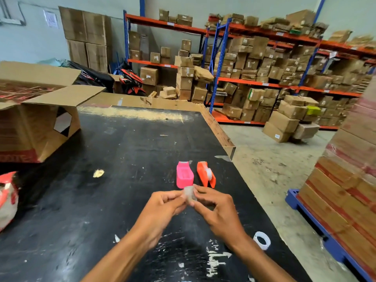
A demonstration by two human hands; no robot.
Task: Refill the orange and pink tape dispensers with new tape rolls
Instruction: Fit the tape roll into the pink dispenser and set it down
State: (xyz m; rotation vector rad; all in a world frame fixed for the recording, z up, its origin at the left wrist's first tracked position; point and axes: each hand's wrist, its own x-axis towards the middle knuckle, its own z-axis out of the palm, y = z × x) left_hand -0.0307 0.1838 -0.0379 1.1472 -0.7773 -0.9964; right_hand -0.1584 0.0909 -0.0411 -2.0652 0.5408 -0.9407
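A pink tape dispenser [184, 175] lies on the black table [114, 180], its hollow side up with no roll in it. Right beside it lies the orange tape dispenser [206, 175] with a clear tape roll seated in it. Just in front of both, my left hand [162, 208] and my right hand [217, 208] pinch a small clear tape roll [190, 193] between their fingertips, a little above the table. A white empty tape core [262, 240] lies on the table to the right of my right forearm.
An open cardboard box [38, 123] lies on its side at the table's left. A red and white bag [7, 198] sits at the left edge. The table's right edge drops to a concrete floor, with a pallet of boxes [345, 190] on the right and shelving behind.
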